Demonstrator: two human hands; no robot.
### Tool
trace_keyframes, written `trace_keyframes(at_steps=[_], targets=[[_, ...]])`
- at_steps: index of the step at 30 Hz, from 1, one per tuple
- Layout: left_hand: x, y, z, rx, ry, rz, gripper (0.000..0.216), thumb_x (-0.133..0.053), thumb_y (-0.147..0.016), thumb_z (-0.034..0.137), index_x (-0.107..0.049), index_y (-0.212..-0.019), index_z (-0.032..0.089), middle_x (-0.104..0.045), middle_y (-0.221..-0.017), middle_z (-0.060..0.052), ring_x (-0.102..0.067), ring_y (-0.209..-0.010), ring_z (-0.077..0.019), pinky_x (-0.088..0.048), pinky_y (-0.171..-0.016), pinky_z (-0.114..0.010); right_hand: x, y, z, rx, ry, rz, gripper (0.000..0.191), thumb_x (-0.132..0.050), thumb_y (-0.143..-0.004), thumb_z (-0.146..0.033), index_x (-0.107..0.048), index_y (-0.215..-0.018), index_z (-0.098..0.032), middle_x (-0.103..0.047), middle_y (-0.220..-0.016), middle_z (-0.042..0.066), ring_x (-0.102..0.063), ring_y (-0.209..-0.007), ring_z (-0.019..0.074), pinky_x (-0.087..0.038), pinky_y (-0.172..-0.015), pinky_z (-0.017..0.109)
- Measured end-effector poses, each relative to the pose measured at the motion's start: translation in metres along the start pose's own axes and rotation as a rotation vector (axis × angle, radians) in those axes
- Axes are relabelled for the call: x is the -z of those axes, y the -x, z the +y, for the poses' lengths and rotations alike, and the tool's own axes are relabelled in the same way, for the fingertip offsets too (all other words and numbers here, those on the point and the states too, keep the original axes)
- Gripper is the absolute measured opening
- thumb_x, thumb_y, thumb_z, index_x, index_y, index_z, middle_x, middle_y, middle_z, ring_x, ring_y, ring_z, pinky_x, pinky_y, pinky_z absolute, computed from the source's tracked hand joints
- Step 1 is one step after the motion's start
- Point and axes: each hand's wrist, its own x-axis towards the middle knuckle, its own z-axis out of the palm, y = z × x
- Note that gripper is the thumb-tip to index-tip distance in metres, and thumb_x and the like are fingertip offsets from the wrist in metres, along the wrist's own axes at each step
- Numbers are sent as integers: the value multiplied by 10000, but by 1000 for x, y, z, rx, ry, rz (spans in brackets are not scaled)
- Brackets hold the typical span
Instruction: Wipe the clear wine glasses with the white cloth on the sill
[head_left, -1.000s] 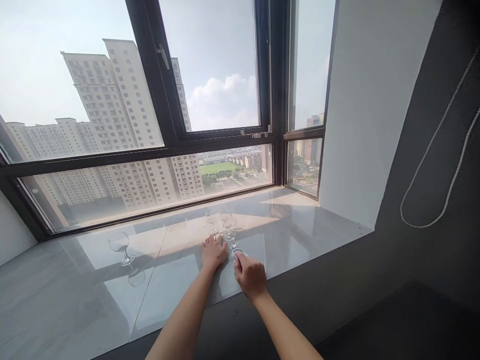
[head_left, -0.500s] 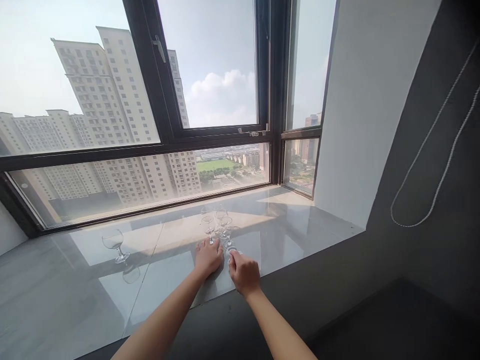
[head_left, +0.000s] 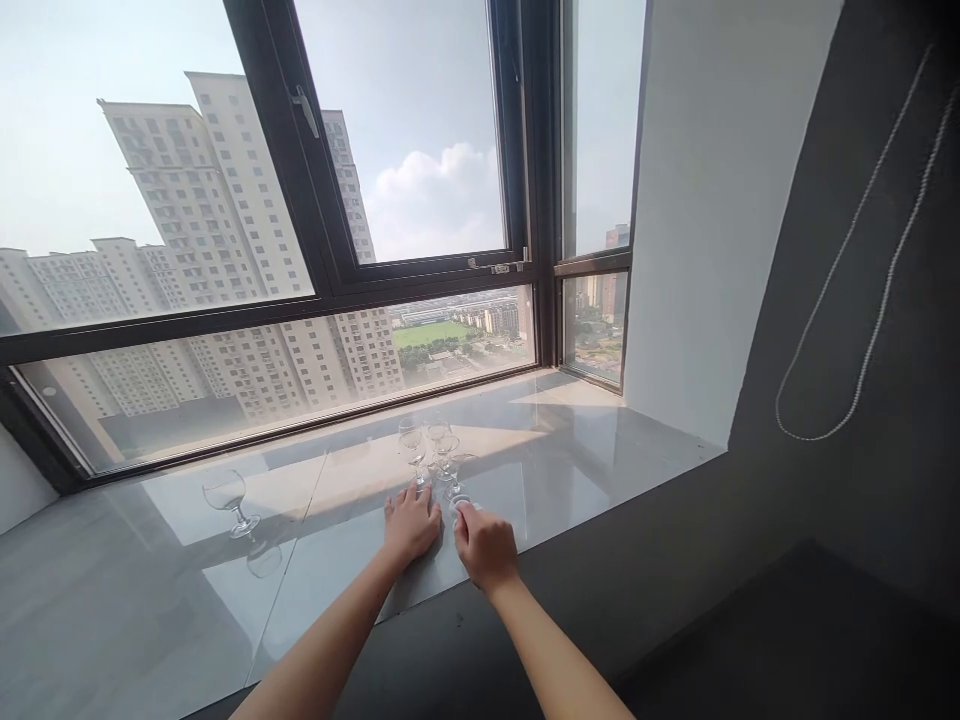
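Observation:
Several clear stemmed wine glasses stand close together on the glossy window sill. My left hand lies palm down, fingers stretched out, its fingertips at the foot of the left glass in the cluster. Whether they press on that foot is hard to see. Just to the right, my right hand is closed, thumb and fingers pinching the pale round foot of the nearest wine glass. Behind these, another wine glass stands partly overlapped by its neighbours. A single wine glass is apart on the left, upright.
Dark window frames rise behind the sill, with a handle on one sash. A white wall bounds the right side, where a beaded cord loop hangs. The sill's front edge drops off near my forearms.
The view has tilted and shifted slightly. My left hand's fingers look a little more spread; both hands stay at the clustered glasses, and the lone glass stays in place.

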Motion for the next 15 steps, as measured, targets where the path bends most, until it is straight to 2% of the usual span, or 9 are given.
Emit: trace_keyframes(at_steps=[6, 11, 15], targets=[[0, -3, -1, -3, -10, -2, 608, -309, -920, 507, -470, -1446, 247, -363, -1568, -119, -288, -1450, -324, -115, -1177, -587, 1, 0, 0, 7, -1, 1, 263, -399, -970, -251, -657, -935, -212, -653, -678, 11, -570, -591, 126, -201, -558, 283], [1, -3, -3, -12, -16, -66, 620, -260, -940, 512, -404, -1487, 258, -305, -1597, -115, -233, -1477, -322, -86, -1171, -610, 0, 1, 1, 8, -2, 20, 278, -386, -976, -250, -658, -934, -212, -640, -660, 10, -552, -571, 126, -190, -553, 281], [15, 4, -17, -62, -33, -73, 615, -293, -944, 510, -333, -1519, 295, -301, -1593, -131, -286, -1451, -339, -110, -1151, -629, -1, 1, 2, 3, 0, 29, 291, -379, -976, -242, -659, -901, -207, -629, -633, 8, -545, -552, 124, -180, -546, 275]])
